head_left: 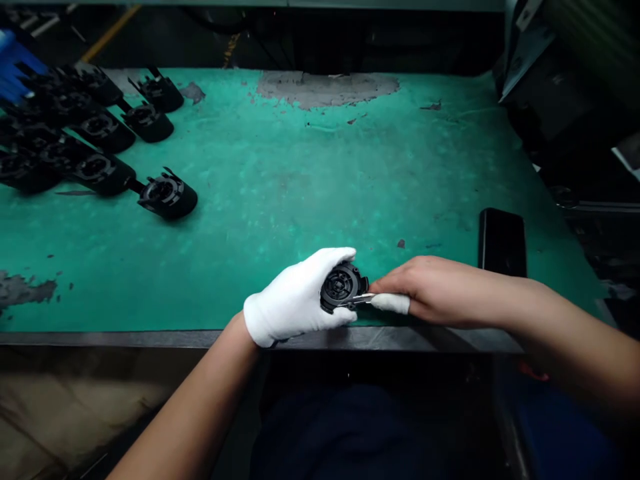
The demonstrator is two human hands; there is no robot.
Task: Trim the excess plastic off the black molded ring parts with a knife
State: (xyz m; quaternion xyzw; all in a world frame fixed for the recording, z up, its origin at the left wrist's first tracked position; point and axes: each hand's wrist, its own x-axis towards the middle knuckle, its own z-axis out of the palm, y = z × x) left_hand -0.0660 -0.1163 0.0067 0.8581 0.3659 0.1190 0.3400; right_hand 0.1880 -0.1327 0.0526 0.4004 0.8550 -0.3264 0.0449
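My left hand (300,293), in a white glove, is closed around a round black plastic part (340,285) near the table's front edge. The part's ringed face, with a small hub in the middle, is turned up toward me. From the right, my right hand (413,290) pinches a thin metal tool (361,299), its thumb in a white finger cover. The tool lies against the part's lower right rim. Whether it is a blade or tweezers I cannot tell. My left palm hides the part's underside.
Several black cylindrical parts with upright prongs (167,193) stand on the green tabletop (280,187) at the left. A black phone-like slab (502,241) lies at the right, behind my right forearm. Dark equipment (565,100) borders the right side. A metal strip (165,339) edges the front.
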